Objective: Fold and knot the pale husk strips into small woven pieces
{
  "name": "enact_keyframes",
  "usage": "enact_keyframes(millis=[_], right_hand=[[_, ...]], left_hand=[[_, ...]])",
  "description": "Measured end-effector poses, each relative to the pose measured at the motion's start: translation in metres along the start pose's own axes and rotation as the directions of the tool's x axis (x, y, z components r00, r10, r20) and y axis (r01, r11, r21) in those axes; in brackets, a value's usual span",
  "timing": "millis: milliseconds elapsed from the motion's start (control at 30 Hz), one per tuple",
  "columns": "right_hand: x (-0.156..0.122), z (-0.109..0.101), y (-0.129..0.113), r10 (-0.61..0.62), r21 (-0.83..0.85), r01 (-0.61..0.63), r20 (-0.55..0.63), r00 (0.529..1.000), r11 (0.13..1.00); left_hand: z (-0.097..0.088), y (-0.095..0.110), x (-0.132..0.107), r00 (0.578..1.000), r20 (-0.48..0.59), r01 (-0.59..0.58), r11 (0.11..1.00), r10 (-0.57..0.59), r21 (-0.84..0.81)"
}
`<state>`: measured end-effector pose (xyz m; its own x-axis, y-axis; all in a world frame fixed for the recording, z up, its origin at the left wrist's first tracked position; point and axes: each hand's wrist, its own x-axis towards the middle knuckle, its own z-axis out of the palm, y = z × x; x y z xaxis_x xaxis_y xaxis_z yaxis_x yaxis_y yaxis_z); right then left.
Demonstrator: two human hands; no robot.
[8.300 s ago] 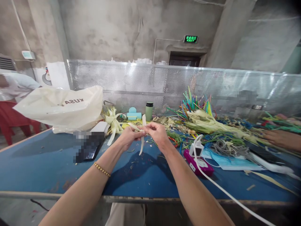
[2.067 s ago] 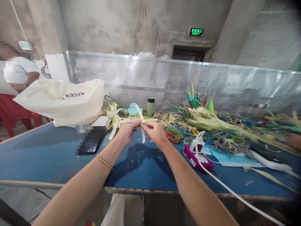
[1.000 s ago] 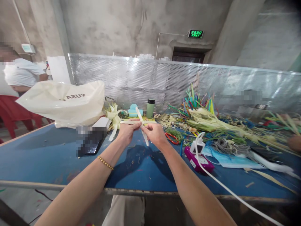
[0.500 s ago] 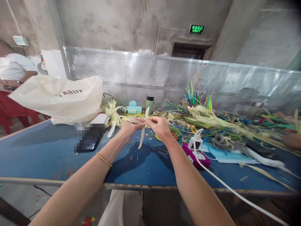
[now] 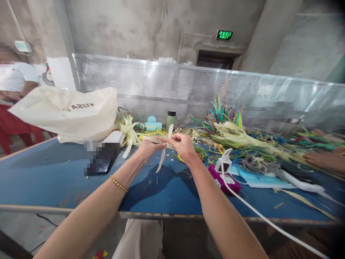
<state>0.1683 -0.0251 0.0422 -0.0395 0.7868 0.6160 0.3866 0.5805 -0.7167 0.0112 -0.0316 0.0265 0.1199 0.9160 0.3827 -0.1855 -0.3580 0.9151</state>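
Note:
My left hand (image 5: 149, 150) and my right hand (image 5: 185, 146) meet above the table, fingertips almost touching. Between them are pale, flat strips that look like corn husk. One husk strip (image 5: 161, 161) hangs below the fingers, and its other end stands up above them. A second husk strip (image 5: 152, 139) lies across the back of my left fingers. Both hands are closed in a pinch where the strips cross; the crossing itself is mostly hidden by the fingers.
Left on the blue table (image 5: 67, 187) are a white bag (image 5: 88, 115) and a dark phone (image 5: 104, 160). A green bottle (image 5: 170, 118) stands behind my hands. To the right lie a husk bundle (image 5: 231, 135), tangled cords (image 5: 258, 163), a purple power block (image 5: 226, 181) and another person's hand (image 5: 325, 161).
The hanging strip's lower end has swung slightly left, and its upper end leans a little more right. The other person's hand at the right has reached further in over the table.

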Motion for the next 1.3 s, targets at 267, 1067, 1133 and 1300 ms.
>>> enact_keyframes(millis=[267, 1067, 1133, 1300], right_hand=[[-0.001, 0.001, -0.001, 0.003, 0.022, -0.003, -0.004, 1.0, 1.0], [-0.005, -0.005, -0.009, -0.05, -0.273, 0.094, 0.162, 0.986, 0.958], [-0.005, -0.005, -0.01, -0.046, -0.261, 0.085, 0.153, 0.987, 0.962], [-0.006, -0.006, -0.011, -0.043, -0.228, 0.075, 0.143, 0.989, 0.971]], left_hand=[[0.002, 0.003, -0.002, 1.0, 0.004, 0.028, 0.999, -0.028, 0.02], [-0.003, 0.001, 0.001, 0.999, 0.036, 0.003, 0.999, -0.001, -0.042], [-0.003, 0.0, 0.002, 1.0, 0.03, 0.001, 0.999, 0.001, -0.038], [-0.005, -0.002, 0.003, 0.999, 0.034, -0.011, 0.999, 0.013, -0.039]])
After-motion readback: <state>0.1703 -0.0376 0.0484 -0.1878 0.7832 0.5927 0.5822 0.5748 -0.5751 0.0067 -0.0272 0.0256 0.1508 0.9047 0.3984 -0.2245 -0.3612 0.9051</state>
